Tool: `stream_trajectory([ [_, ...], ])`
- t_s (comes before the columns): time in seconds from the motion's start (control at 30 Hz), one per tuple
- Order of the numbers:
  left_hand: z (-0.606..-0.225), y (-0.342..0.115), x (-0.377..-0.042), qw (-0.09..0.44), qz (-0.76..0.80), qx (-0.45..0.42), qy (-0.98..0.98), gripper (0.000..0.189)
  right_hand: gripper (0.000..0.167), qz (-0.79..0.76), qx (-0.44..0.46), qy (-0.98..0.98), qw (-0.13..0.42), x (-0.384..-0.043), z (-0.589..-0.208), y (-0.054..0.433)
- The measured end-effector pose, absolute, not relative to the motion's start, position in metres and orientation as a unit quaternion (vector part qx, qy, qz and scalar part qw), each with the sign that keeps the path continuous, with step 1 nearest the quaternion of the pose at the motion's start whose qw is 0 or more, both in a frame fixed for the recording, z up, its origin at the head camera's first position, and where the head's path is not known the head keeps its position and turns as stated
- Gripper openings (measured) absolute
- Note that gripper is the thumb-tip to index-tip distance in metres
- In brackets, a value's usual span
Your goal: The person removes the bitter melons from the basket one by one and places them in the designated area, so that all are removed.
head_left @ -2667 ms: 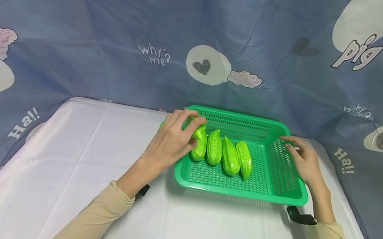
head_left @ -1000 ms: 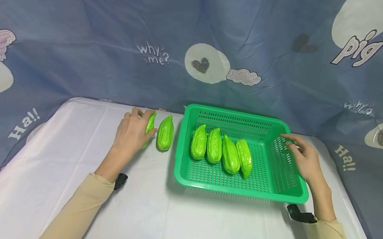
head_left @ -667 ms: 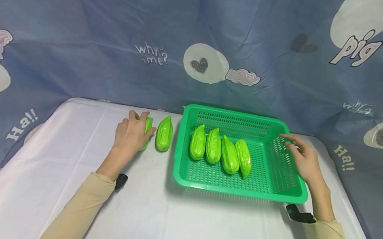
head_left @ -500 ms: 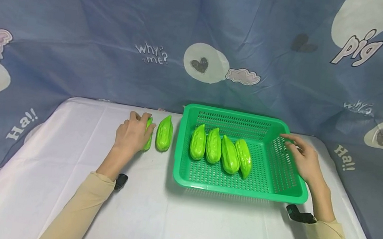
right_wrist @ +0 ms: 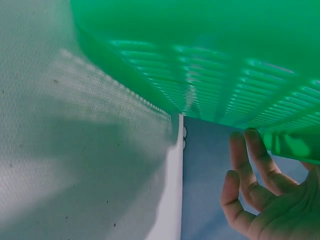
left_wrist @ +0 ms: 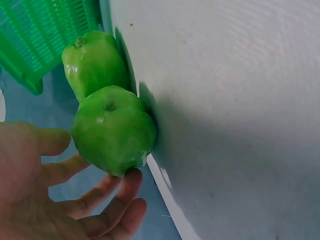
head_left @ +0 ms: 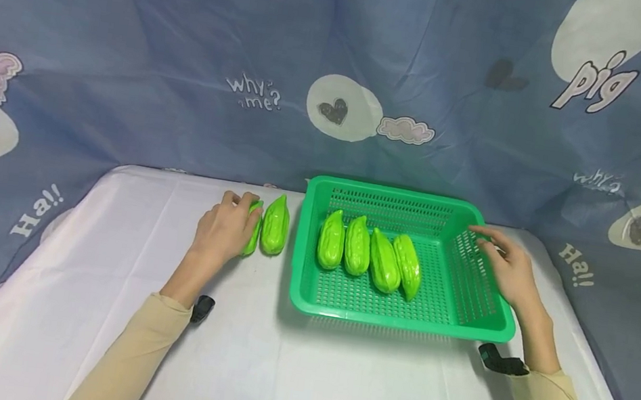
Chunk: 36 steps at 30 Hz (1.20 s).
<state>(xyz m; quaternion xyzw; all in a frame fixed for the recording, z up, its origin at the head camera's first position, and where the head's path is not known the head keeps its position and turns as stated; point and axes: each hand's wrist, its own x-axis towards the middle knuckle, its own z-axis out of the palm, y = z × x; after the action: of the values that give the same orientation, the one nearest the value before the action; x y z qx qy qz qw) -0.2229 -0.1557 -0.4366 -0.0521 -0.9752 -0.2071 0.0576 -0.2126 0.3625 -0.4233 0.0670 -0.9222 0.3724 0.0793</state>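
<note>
First noticed a blue printed cloth [head_left: 183, 126] hanging beyond the left hand [head_left: 224, 227] and the right hand [head_left: 510, 271]. Saw a desk [head_left: 332, 379] draped in white beneath both. Between the hands, nearer the right, found a green perforated basket [head_left: 401, 323]. Just behind each hand, spotted beige sleeves [head_left: 133, 351]. Saw the right hand relaxed at the basket's end, fingers loosely spread by the rim. Saw the left hand loosely grasping a green gourd [left_wrist: 115, 130] on the desk, thumb to one side, bent fingers to the other. Immediately right of that hand, noticed a second gourd [head_left: 276, 226] lying alongside; couldn't tell whether touching the first. Farther right, before reaching the right hand, counted four basket gourds [head_left: 358, 246] in a row, the last pointing back toward the person. Lastly, noted small black devices [head_left: 501, 360] at both wrists.
</note>
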Motion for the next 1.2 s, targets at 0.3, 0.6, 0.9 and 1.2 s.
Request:
stream_trajectory([
  [0.3,-0.4359,-0.1550,-0.2239,0.074,-0.207,-0.058,-0.974,0.040,0.046,0.376,0.067,-0.921,0.079,-0.2112,-0.4241,0.3629],
  [0.6,-0.4354,-0.1557,-0.2222,0.082,-0.179,-0.061,-0.979,0.040,0.047,0.378,0.068,-0.920,0.077,-0.2125,-0.4241,0.3630],
  [0.9,-0.4331,-0.1525,-0.2222,0.108,-0.148,-0.062,-0.981,0.042,0.047,0.378,0.058,-0.921,0.072,-0.2119,-0.4222,0.3633],
  [1.2,-0.4318,-0.1502,-0.2221,0.100,-0.164,-0.067,-0.979,0.042,0.047,0.372,0.060,-0.923,0.075,-0.2137,-0.4242,0.3638],
])
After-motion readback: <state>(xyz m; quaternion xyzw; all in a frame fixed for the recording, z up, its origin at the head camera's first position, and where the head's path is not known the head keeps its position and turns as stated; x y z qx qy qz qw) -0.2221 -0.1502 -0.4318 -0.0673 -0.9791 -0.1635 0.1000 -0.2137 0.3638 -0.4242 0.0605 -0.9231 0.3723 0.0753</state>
